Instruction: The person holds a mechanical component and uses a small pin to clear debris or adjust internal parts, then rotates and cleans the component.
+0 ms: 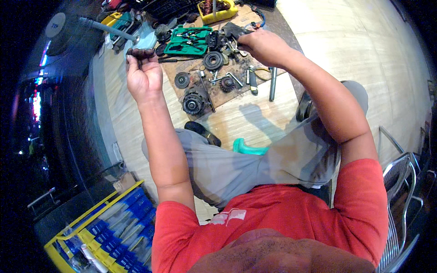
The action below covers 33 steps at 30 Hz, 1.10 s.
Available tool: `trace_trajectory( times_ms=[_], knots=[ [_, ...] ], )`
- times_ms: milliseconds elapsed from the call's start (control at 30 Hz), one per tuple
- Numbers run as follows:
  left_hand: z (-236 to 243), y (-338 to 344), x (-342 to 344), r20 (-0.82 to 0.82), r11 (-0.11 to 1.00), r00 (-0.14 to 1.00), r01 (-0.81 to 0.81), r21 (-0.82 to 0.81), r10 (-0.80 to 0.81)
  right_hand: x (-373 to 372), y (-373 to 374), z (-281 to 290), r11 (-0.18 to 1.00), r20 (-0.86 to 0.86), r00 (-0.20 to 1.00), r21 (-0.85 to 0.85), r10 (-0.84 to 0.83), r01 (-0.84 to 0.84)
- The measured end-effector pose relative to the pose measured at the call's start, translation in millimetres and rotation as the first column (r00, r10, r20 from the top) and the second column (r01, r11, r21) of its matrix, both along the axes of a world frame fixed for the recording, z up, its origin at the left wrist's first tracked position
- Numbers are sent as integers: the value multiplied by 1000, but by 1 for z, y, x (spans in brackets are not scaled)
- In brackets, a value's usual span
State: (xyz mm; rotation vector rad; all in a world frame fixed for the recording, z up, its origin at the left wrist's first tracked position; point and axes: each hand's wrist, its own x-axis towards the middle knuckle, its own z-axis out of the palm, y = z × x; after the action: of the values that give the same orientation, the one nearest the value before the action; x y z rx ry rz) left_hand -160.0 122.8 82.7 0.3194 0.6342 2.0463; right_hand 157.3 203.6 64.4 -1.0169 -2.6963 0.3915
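Observation:
My left hand [144,78] is raised over the left side of the work board, palm up. Its fingers are bent and blackened, and I see no object in it. On the right, my closed right hand [267,47] grips a dark cloth [235,31] that sticks out to its left. Between the hands lies an open green tool case [188,41] with dark-handled tools. Nearer to me are a round pulley-like part [213,60], a smaller disc [182,80], a finned motor-like part [193,103] and a small toothed part [227,83].
The parts lie on a stained brown board [169,70] on the floor. Pliers [262,73] and a metal tube [272,84] are at its right. A yellow container [217,12] stands behind. A green object [248,148] lies between my legs. Blue bins [123,218] stand at lower left, a metal chair [397,204] at right.

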Motion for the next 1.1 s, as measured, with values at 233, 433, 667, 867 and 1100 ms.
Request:
trace_trajectory(
  times_ms=[233,433,667,867,1100],
  knots=[
    [-1,0,13,-57,991,995,-89,-100,84,3,5,2,970,35,990,-209,136,-126],
    [-8,2,54,-104,985,995,-26,-170,8,11,0,-6,942,-136,972,-254,190,-220],
    [-18,1,83,-184,966,970,114,-231,-158,1,-6,1,898,-241,956,-365,165,-247],
    [-21,-3,114,-137,949,965,182,-256,-222,-19,-24,5,844,-437,898,-459,58,-277],
    [-18,-6,119,-136,945,958,212,-250,-251,-32,-39,-10,796,-501,857,-565,-121,-218]
  ],
)
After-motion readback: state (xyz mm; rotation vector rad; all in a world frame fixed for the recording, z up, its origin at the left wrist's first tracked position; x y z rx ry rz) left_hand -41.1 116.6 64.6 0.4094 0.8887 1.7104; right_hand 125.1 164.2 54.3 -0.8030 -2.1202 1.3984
